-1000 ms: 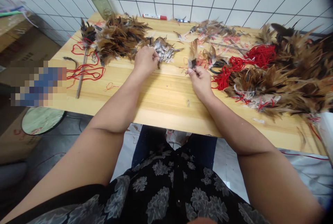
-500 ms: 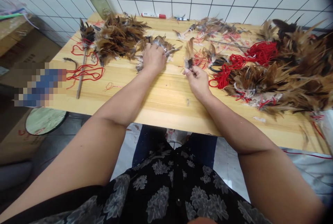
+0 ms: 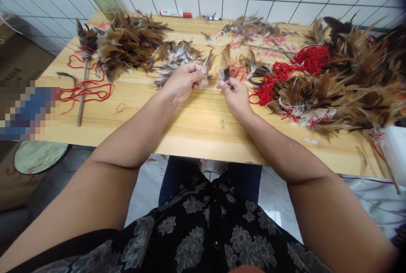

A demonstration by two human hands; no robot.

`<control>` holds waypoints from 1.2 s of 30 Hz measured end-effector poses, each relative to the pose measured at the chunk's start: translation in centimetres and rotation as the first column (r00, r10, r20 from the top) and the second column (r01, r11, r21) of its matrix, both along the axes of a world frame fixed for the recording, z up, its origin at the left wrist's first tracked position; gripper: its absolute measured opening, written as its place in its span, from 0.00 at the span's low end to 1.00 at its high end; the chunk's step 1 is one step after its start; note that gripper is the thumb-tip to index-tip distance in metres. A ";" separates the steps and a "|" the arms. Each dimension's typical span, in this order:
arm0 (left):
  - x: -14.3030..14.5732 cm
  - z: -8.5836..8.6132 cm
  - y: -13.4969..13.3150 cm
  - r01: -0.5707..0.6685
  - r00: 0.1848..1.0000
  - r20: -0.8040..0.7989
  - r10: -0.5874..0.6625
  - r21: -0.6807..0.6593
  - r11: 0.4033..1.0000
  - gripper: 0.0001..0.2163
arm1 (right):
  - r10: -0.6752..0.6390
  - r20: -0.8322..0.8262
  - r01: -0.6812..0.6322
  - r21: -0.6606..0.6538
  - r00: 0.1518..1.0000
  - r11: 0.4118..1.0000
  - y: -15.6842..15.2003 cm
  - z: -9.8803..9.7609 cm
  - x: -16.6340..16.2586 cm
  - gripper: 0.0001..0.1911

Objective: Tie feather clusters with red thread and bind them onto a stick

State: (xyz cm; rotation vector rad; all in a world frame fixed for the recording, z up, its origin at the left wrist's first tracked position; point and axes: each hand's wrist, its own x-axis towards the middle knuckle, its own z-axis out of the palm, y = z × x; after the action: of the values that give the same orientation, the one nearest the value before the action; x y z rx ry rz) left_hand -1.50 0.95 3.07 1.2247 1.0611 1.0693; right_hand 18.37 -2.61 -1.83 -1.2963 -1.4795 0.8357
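A single feather [image 3: 209, 62] is pinched by the left hand [image 3: 182, 82] betw. thumb and fingertips, just above the wooden table [image 3: 196, 116]. A small feather bunch [image 3: 225, 64] is pinched upright by the right hand [image 3: 234, 95], fingers closed on its base. Both hands are held near each other, not touching. A grey-brown feather pile [image 3: 173, 59] is seen just behind the left hand. Red string [image 3: 279, 74] and a big feather heap [image 3: 349, 83] are lying at the right side.

Left hand [image 3: 182, 82] is off the grey pile [image 3: 173, 59], now pinching a feather [image 3: 209, 64]. It sits nearer the right hand [image 3: 234, 95].
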 end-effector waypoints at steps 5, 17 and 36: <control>1.3 0.5 -1.9 0.110 0.989 0.104 -0.104 -0.055 0.992 0.18 | -0.019 0.028 0.018 0.016 0.999 1.000 0.4 -0.5 0.2 0.30; 1.5 -1.4 -1.3 0.157 0.986 -0.066 -0.153 0.059 0.986 0.23 | -0.023 0.156 0.010 0.086 0.988 0.996 0.9 -1.2 0.5 0.27; 2.2 0.1 -2.0 0.094 0.990 0.106 -0.094 -0.004 0.996 0.20 | -0.015 0.091 0.011 0.039 0.996 0.999 1.1 -1.3 0.6 0.29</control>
State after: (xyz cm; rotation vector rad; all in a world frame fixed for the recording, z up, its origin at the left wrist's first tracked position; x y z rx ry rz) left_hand 0.74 -1.06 3.15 1.1863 0.9176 1.0439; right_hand 18.99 -1.48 -3.16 -1.3295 -1.5502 0.7445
